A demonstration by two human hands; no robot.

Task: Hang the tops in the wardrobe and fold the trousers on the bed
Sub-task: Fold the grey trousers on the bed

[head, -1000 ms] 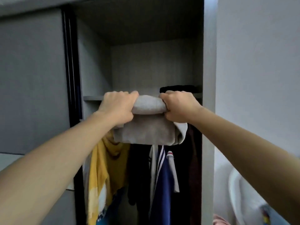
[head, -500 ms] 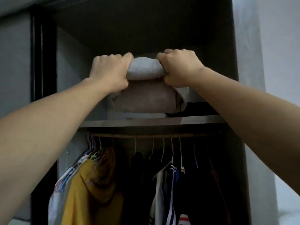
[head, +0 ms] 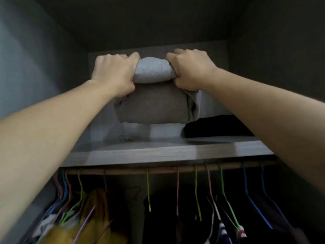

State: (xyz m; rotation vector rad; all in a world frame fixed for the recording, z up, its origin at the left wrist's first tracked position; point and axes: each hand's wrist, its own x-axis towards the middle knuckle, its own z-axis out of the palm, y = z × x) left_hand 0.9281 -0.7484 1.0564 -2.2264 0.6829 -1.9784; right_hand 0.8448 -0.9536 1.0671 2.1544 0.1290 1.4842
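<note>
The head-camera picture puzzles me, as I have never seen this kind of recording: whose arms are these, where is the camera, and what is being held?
The camera sits on a person's head and looks forward, so you see that person's own bare arms reaching up into a wardrobe. The left hand and the right hand both grip a folded grey fabric bundle, held above the pale wooden shelf. A dark folded garment lies on the shelf to the right. Below the shelf runs a wooden hanging rail with coloured wire hangers and clothes, among them a yellow top.
</note>
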